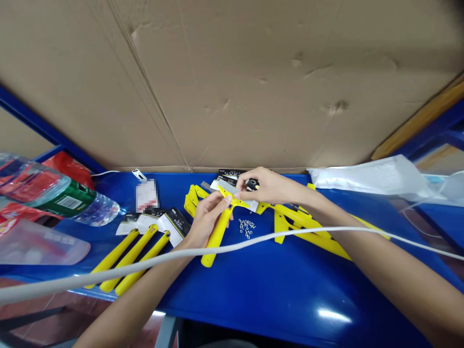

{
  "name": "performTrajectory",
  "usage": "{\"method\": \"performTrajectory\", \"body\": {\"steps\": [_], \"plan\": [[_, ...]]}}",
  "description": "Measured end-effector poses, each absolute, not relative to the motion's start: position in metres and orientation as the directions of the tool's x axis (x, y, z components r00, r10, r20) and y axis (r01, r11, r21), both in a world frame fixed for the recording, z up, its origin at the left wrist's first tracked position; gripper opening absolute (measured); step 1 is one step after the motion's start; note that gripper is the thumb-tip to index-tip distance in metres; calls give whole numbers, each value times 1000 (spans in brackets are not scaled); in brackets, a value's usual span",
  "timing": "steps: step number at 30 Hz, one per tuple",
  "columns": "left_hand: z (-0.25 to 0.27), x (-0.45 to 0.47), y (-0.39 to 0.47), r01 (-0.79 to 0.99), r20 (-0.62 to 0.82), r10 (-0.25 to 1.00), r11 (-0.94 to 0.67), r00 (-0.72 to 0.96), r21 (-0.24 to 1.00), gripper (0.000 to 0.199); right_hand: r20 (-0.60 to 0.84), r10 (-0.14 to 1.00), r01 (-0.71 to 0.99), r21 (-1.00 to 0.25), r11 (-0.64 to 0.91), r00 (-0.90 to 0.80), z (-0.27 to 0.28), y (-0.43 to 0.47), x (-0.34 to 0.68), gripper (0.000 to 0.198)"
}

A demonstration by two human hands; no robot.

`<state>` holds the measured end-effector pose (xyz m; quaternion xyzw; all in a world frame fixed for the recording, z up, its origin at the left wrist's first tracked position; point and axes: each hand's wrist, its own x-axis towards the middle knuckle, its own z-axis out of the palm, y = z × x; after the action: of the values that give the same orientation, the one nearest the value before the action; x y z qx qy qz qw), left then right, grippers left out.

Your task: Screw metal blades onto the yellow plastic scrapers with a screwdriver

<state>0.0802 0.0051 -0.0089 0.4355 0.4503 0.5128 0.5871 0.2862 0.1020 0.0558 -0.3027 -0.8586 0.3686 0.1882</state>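
Yellow T-shaped piece (216, 241) lay clasped in the left hand's (205, 218) grip, its handle slanting below that grip, its crosspiece reaching rightward to the right hand (261, 186). That grip seemingly pinched a black object (252, 184), partly hidden; screws (247, 226) lay below on the table (286, 290).

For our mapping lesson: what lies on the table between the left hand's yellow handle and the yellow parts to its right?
Small screws lie scattered there, in the head view.
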Motion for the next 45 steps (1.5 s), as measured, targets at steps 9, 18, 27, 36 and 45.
{"method": "performTrajectory", "body": {"steps": [9, 18, 27, 36, 45], "plan": [[-2, 78, 6, -123, -26, 997, 18, -66, 992, 41, -76, 659, 436, -806, 401, -748, 59, 92, 282, 37], [37, 37, 19, -173, 279, 796, -427, -537, 887, 41, 161, 733, 453, -693, 560, -661, 44, 93, 266, 33], [43, 19, 25, -179, 285, 722, -492, -631, 852, 44, -54, 654, 634, -314, 706, -755, 23, 98, 180, 31], [47, 8, 26, -189, 297, 693, -533, -656, 825, 41, -216, 721, 749, -288, 597, -658, 28, 121, 91, 50], [50, 16, 20, -240, 264, 761, -480, -592, 844, 47, -276, 653, 693, -466, 551, -705, 38, 137, 124, 29]]}}
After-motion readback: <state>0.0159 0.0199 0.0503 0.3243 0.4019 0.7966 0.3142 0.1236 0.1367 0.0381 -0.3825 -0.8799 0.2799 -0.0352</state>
